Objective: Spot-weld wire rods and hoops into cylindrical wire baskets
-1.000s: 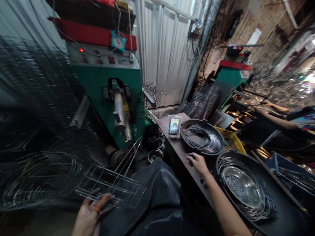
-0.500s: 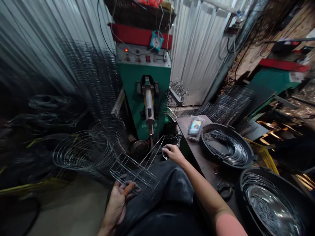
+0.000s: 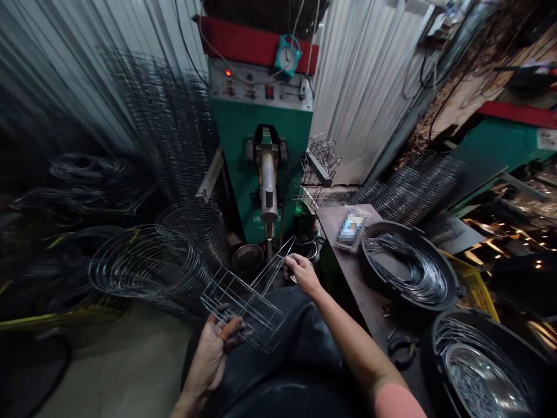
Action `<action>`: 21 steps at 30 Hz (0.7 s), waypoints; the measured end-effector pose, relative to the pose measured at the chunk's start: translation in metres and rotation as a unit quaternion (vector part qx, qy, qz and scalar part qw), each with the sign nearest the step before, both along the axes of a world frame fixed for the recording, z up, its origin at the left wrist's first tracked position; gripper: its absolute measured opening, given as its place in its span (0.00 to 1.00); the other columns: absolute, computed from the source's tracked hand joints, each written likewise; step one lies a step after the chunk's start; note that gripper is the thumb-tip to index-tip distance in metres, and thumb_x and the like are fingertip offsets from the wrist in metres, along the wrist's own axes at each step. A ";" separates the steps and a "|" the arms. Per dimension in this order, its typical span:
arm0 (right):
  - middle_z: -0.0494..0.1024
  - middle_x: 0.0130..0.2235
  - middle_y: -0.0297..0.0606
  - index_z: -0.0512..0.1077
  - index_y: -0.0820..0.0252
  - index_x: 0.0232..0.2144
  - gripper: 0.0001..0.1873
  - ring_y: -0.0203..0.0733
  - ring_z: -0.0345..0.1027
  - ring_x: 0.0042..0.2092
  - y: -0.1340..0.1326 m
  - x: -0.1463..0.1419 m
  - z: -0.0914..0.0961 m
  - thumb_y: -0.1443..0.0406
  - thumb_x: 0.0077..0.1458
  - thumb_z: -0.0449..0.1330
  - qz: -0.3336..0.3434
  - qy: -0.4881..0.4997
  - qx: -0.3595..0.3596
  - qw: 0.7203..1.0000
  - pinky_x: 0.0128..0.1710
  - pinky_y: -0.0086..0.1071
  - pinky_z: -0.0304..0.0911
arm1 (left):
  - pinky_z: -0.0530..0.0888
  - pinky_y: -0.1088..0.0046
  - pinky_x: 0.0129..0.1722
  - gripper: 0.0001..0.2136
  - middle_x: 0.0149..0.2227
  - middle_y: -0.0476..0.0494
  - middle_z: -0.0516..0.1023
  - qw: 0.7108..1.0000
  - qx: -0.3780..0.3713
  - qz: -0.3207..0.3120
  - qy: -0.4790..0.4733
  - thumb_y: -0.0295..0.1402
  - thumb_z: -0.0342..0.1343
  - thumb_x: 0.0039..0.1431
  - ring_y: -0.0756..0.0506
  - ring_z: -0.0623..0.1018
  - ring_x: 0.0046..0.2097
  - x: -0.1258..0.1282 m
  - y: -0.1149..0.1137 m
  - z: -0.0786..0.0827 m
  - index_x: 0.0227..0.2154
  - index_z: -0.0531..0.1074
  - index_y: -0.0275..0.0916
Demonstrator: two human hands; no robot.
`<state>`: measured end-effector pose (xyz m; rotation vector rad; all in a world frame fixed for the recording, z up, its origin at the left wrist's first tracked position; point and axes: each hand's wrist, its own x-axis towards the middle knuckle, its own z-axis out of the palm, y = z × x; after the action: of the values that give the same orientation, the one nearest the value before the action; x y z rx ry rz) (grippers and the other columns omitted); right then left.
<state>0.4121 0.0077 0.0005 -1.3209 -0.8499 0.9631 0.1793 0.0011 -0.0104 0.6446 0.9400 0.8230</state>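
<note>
In the head view, your wire rack (image 3: 249, 304) sits at the lower centre of the frame, tilted above your dark-covered lap (image 3: 304, 342), between your two hands. Its two long wires converge toward the right, their tip just beside your right fingers.

Your left hand (image 3: 217, 345), palm turned up, grasps the rack's near left edge with partly bent fingers; one finger wears an orange cover. Your right hand (image 3: 302, 273) is curled, thumb close to the index finger, near the long wires; you cannot tell from here whether it pinches one.

At the right of the frame, the table (image 3: 346, 264) bears a black round tray (image 3: 378, 287) of wire rings, with a dark-handled tool (image 3: 402, 351) below it. In the lower right corner, a second black tray (image 3: 430, 371) holds more wire and a shiny metal bowl (image 3: 500, 377) with small pieces inside.

Before you, at upper centre, stands a green machine (image 3: 235, 139) with a lit red lamp and a turquoise clock (image 3: 287, 56), against a corrugated wall (image 3: 348, 104).
</note>
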 end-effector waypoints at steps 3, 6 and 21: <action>0.64 0.19 0.28 0.64 0.61 0.21 0.17 0.29 0.58 0.20 0.007 -0.003 -0.002 0.53 0.47 0.57 -0.004 0.027 0.013 1.000 0.22 0.25 0.55 | 0.75 0.63 0.34 0.29 0.31 0.52 0.71 1.000 0.000 0.005 0.002 0.29 0.65 0.36 0.49 0.73 0.30 0.001 0.004 0.003 0.43 0.61 0.42; 0.65 0.19 0.28 0.65 0.61 0.21 0.17 0.28 0.57 0.20 0.015 -0.004 -0.005 0.53 0.47 0.58 -0.004 0.046 0.024 0.999 0.22 0.25 0.55 | 0.75 0.64 0.33 0.29 0.30 0.52 0.71 1.000 -0.018 0.013 0.012 0.29 0.66 0.34 0.49 0.73 0.29 0.003 0.008 0.008 0.43 0.61 0.42; 0.65 0.20 0.28 0.65 0.62 0.22 0.16 0.28 0.58 0.20 0.051 0.002 -0.018 0.55 0.43 0.61 -0.021 0.107 0.026 0.994 0.19 0.24 0.56 | 0.76 0.63 0.30 0.25 0.27 0.54 0.70 0.999 -0.024 0.042 -0.011 0.26 0.64 0.34 0.50 0.72 0.27 0.017 0.032 0.008 0.38 0.62 0.40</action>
<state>0.4137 0.0592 -0.0179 -1.1627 -0.6748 1.0223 0.1958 0.0329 -0.0029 0.5572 0.9699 0.8789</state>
